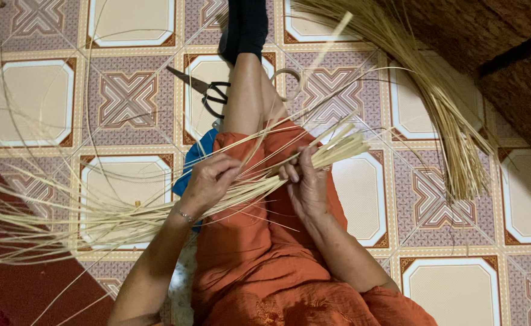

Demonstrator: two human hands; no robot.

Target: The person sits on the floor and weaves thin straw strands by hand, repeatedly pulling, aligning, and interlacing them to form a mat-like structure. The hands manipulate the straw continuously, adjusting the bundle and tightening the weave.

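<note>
One camera only, sitting on my head, tilted steeply down over my lap and onto the tiled floor [126, 96]. It's close: my forearms enter from six o'clock and my left hand [208, 181] and right hand [305, 184] land just about dead centre, filling the middle of the view. My outstretched leg [247, 90] runs straight away toward twelve o'clock, so the lens faces the way I'm facing. The bundle of straw strips [265, 175] crosses from nine o'clock toward two. Scissors [202, 90] lie toward eleven o'clock. A loose sheaf of straw [447, 121] hangs at two o'clock. There's no second view to overlap with.
</note>
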